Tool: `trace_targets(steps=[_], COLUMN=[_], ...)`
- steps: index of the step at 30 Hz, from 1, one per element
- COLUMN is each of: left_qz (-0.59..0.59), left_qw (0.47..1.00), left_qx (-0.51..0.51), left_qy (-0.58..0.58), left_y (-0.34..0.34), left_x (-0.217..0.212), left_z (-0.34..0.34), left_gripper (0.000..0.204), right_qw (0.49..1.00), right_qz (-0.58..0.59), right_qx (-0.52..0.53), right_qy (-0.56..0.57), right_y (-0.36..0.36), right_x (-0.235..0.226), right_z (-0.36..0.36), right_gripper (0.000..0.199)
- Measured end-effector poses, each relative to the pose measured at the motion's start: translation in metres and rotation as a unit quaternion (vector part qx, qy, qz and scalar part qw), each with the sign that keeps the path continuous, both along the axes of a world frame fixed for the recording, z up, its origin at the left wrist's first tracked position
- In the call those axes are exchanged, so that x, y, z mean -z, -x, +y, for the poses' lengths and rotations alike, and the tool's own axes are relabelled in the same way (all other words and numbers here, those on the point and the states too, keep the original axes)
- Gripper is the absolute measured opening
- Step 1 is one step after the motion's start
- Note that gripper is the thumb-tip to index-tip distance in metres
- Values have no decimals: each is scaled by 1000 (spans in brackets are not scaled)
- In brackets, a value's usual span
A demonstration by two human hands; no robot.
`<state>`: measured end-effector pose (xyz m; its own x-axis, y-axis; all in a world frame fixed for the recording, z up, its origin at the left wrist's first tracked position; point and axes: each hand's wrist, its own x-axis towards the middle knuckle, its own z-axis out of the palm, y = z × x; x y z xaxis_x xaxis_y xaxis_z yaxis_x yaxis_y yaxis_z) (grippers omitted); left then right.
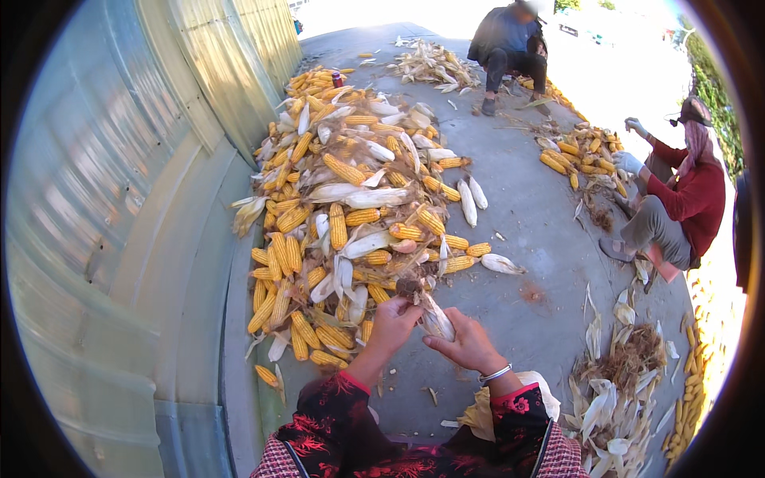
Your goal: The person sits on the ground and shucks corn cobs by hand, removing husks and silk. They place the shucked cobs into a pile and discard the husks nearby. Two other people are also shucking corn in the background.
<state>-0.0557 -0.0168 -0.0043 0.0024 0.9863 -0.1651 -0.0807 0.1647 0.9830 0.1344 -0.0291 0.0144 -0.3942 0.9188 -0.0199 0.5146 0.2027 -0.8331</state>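
Observation:
An ear of corn (434, 319) in its pale husk is held in front of me, tilted, with a dark brown tuft of silk at its far end. My left hand (393, 325) is closed at the silk end, its fingers pinching the husk. Around the ear's near end wraps my right hand (468, 344), with a silver bangle on that wrist. Just beyond my hands lies a large heap of corn (347, 171), yellow bare ears mixed with ears in pale husks.
A corrugated metal wall (119, 199) runs along the left. Loose husks (613, 398) lie at my right, beside a band of yellow ears (689, 398). A person in red (689, 191) sits by a smaller corn pile (582, 155); another person (514, 44) sits farther back.

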Motion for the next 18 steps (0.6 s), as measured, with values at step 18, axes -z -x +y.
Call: trace_targets(steps=[18], left_qz=[103], left_qw=[993], left_qx=[17], left_qy=[-58], left_y=[-8], left_x=[15], left_z=[7], left_gripper=[18], right_qw=[996], right_qz=[-75], right_qx=[9], right_qy=[-44], right_y=[-12], right_x=[4], right_z=[-8], right_gripper=[50])
